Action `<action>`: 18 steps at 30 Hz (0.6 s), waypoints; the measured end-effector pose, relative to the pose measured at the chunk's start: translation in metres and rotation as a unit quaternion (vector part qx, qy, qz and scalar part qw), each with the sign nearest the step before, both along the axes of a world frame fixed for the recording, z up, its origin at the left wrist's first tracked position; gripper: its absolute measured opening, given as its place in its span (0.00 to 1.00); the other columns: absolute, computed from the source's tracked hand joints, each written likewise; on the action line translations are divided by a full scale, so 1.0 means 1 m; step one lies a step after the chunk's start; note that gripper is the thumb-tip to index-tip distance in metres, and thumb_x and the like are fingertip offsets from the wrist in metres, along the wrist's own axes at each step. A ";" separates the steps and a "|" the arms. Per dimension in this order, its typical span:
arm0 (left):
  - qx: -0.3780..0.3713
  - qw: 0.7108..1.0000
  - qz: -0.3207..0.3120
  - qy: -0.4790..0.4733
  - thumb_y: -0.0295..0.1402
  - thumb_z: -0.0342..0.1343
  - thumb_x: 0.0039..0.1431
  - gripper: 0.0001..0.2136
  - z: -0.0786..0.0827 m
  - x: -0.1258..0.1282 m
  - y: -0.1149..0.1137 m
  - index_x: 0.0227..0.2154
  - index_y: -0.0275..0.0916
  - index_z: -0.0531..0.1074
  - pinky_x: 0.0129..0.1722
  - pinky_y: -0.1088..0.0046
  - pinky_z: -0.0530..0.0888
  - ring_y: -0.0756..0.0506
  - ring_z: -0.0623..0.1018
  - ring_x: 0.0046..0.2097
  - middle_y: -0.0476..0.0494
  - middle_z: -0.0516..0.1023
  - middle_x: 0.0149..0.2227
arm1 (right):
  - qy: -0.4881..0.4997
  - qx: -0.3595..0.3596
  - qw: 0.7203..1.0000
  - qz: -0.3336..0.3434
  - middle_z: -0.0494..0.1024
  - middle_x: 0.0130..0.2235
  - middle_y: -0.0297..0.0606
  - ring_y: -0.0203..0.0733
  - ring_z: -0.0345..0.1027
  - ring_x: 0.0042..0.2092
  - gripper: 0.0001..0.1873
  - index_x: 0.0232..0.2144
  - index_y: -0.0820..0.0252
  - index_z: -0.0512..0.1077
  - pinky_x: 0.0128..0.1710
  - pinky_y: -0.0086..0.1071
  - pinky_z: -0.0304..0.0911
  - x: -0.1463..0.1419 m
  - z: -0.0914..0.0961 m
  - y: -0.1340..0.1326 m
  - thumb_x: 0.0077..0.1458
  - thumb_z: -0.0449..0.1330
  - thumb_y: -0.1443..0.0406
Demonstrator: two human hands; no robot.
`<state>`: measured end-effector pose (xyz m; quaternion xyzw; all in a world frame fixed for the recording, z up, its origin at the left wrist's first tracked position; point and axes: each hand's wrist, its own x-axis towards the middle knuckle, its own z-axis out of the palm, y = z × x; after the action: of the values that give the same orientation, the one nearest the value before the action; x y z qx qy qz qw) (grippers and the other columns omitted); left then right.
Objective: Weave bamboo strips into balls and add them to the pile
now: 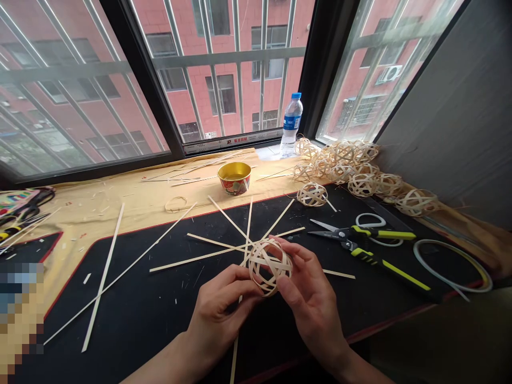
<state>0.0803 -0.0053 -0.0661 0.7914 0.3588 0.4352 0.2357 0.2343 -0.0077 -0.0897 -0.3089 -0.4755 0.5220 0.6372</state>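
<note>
Between both hands sits a small openwork ball [271,265] woven from pale flat strips, probably bamboo. My left hand [228,298] pinches its lower left side, thumb and fingers closed. On the right side, my right hand [306,288] curls around it, with the thumb on the front and fingers behind. Beneath the hands, several loose strips [192,261] cross in a star on the black mat [160,314]. Another woven ball [312,194] rests just beyond, on the mat's far edge.
Scissors with yellow-green handles [360,242] lie open at right, beside a coiled pale strip [452,266]. A pile of woven balls [348,160] fills the back right corner. A gold-rimmed bowl [234,178] and a water bottle [292,125] stand near the window. Two long strips [108,272] cross at left.
</note>
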 end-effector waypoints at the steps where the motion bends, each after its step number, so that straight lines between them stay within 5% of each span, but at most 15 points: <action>1: 0.001 1.000 0.000 0.005 0.19 0.57 0.55 0.06 0.000 0.000 0.000 0.32 0.36 0.75 0.36 0.82 0.74 0.52 0.77 0.35 0.45 0.76 0.34 | -0.004 -0.001 1.000 -0.003 0.69 0.56 0.37 0.40 0.66 0.55 0.16 0.49 0.48 0.65 0.52 0.31 0.67 0.000 0.000 0.001 0.59 0.57 0.66; 7: 0.009 1.000 0.003 0.012 0.19 0.57 0.55 0.06 -0.003 0.001 -0.002 0.33 0.35 0.75 0.37 0.82 0.73 0.52 0.76 0.36 0.44 0.74 0.35 | -0.018 -0.023 0.999 -0.017 0.70 0.53 0.38 0.41 0.67 0.54 0.11 0.46 0.50 0.68 0.53 0.35 0.65 0.003 -0.002 0.004 0.60 0.57 0.63; 13: 0.006 1.000 0.010 0.007 0.20 0.56 0.56 0.05 -0.002 0.000 -0.001 0.31 0.34 0.74 0.37 0.82 0.74 0.52 0.77 0.37 0.44 0.74 0.35 | 0.044 -0.041 0.997 0.050 0.65 0.59 0.38 0.45 0.64 0.58 0.25 0.49 0.48 0.66 0.54 0.37 0.67 0.002 -0.001 0.001 0.50 0.67 0.67; 18: 0.017 1.000 0.000 0.002 0.19 0.57 0.55 0.06 0.001 0.001 0.000 0.33 0.34 0.75 0.39 0.82 0.74 0.52 0.77 0.38 0.44 0.75 0.35 | 0.065 -0.069 0.995 0.033 0.70 0.55 0.36 0.43 0.69 0.53 0.23 0.47 0.49 0.68 0.51 0.34 0.69 0.001 0.002 0.000 0.49 0.67 0.69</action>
<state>0.0815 -0.0048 -0.0656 0.7962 0.3522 0.4394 0.2212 0.2353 -0.0073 -0.0873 -0.3016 -0.4061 0.5932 0.6263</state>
